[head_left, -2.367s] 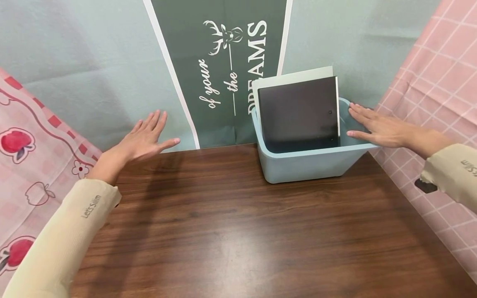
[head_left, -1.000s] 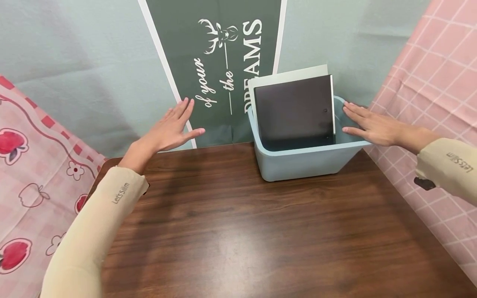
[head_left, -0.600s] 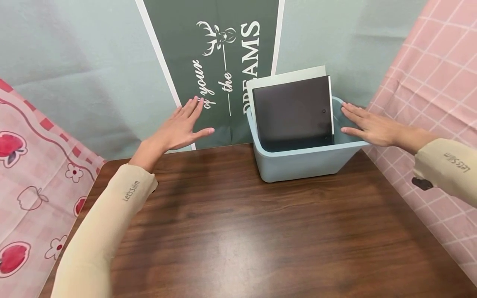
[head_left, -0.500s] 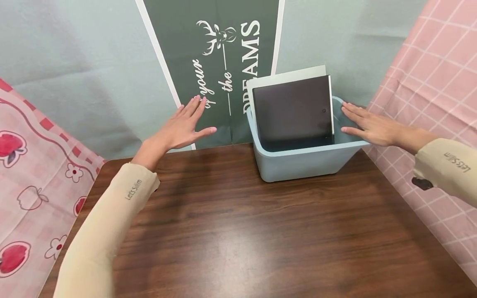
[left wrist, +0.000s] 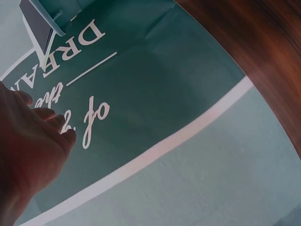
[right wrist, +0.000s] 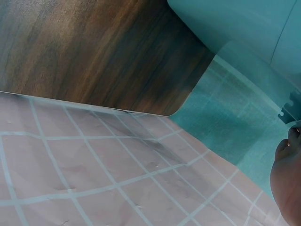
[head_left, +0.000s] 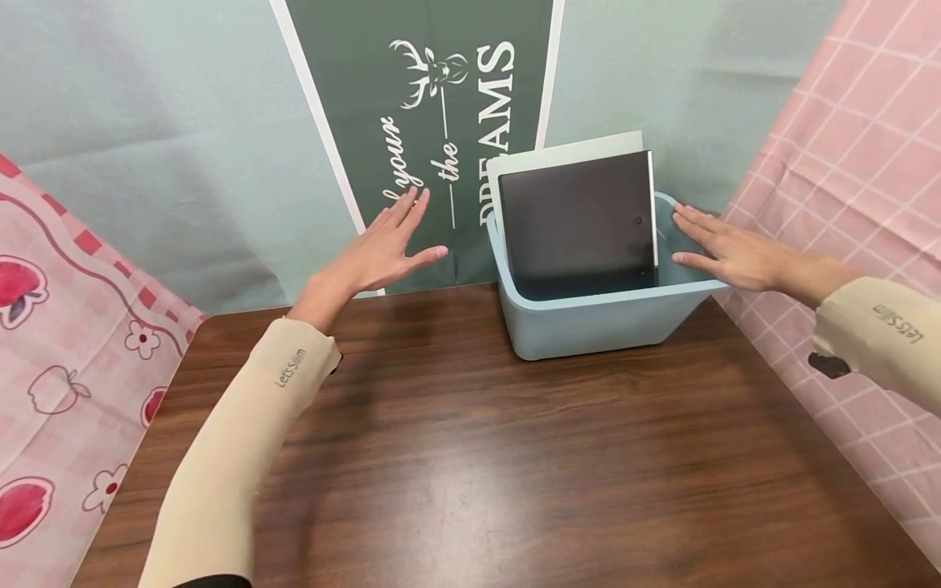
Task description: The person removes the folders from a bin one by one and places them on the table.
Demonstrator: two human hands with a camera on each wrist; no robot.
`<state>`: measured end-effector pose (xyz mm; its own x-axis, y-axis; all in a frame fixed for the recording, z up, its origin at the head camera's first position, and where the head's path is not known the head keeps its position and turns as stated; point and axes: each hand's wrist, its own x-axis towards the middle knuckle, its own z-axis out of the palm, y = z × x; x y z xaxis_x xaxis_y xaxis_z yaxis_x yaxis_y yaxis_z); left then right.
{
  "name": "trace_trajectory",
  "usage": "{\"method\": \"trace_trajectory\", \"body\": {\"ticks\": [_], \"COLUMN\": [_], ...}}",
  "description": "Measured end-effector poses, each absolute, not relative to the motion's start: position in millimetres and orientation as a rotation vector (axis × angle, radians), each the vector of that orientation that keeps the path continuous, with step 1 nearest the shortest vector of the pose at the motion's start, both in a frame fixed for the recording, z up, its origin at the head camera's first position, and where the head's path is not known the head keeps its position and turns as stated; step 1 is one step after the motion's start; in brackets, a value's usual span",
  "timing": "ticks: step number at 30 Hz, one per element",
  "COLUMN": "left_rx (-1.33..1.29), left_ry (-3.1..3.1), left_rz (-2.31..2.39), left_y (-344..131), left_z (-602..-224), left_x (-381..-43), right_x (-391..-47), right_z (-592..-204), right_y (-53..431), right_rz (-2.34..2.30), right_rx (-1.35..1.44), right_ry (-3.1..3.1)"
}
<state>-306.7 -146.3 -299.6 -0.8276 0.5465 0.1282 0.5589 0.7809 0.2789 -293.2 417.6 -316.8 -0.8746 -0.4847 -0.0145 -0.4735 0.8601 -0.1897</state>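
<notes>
A light blue plastic bin stands at the back right of the wooden table. A flat dark rectangular panel with a pale edge and a small round mark leans upright in it. Behind that rises a pale flat panel. My right hand lies over the bin's right end, fingers straight and thumb apart. My left hand is in the air left of the bin, palm down with fingers spread, holding nothing. In the left wrist view, the left hand overlaps the printed cloth.
A grey-green cloth with white lettering hangs behind the brown table. Pink checked cloth borders the right side. On the left hangs pink cloth with fruit prints.
My left hand has moved right, closer to the bin, with its fingers still straight. The right hand, bin and panels have kept their arrangement, while the head view has shifted slightly.
</notes>
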Motion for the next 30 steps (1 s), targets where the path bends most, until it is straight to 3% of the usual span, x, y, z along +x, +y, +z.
{"method": "trace_trajectory", "body": {"ticks": [30], "left_rx": [-1.019], "left_ry": [-2.83], "left_rz": [-0.482], "left_y": [-67.2], "left_z": [-299.2], "left_x": [-327.7], "right_x": [-294.9], "right_z": [-319.8], "right_y": [418.8], "right_rz": [-0.295], "right_rx": [-0.766], "right_ry": [2.995]}}
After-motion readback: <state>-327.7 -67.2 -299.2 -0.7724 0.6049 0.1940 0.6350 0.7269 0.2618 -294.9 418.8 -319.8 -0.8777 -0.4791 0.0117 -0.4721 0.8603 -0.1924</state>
